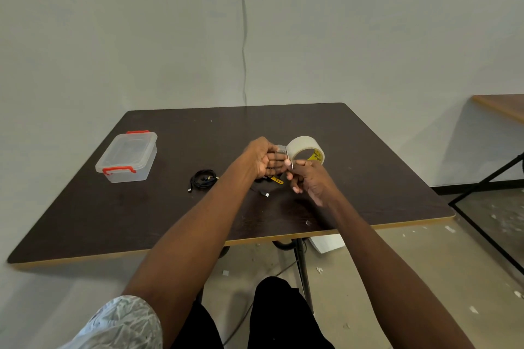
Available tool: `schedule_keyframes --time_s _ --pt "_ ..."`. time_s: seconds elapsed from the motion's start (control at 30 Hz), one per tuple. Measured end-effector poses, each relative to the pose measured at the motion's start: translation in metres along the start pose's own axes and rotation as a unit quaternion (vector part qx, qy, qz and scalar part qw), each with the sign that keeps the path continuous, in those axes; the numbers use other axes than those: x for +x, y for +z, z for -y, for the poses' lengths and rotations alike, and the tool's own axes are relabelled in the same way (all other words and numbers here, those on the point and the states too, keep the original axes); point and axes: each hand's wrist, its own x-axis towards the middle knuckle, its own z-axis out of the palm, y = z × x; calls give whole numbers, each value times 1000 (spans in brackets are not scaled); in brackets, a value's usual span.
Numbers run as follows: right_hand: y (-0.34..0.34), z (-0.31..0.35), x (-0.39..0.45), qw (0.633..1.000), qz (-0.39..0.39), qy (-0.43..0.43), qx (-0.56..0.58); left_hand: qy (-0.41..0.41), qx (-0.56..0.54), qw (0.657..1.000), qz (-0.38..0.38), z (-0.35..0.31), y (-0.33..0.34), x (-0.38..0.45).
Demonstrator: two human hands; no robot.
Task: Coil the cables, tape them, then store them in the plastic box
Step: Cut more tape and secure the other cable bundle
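Nearby, both hands [283,170] pinching tape roll [306,150], coiled black cable [202,177] left, closed plastic box [127,156] beyond.

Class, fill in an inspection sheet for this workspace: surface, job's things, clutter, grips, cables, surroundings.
Surface: dark table, pale edge.
Job's things: tape roll held up; plastic box, lid on, red clips.
Clutter: yellow-black item under the hands.
Grips: left hand holds the pulled tape strip; right hand pinches the roll's edge.
Cables: coiled black cable on the table; wall cable.
Surroundings: white scraps on floor; second table.
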Motion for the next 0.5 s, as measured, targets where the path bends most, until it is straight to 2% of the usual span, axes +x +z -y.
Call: schedule_keyframes --time_s 0.17,0.37,0.43,0.47,0.5 --pt "0 5 -7 999 3 50 4 2 4 1000 -4 -1 0 1" --pt "0 13 -20 995 57 66 -43 9 14 1000 -11 3 -1 0" --pt "-6 19 -29 986 47 75 -142 15 12 1000 -12 3 -1 2" --pt "-9 21 -32 970 19 78 -231 19 13 1000 -15 4 -1 4" --pt "-11 22 -33 935 -20 77 -345 23 15 999 -18 4 -1 6"
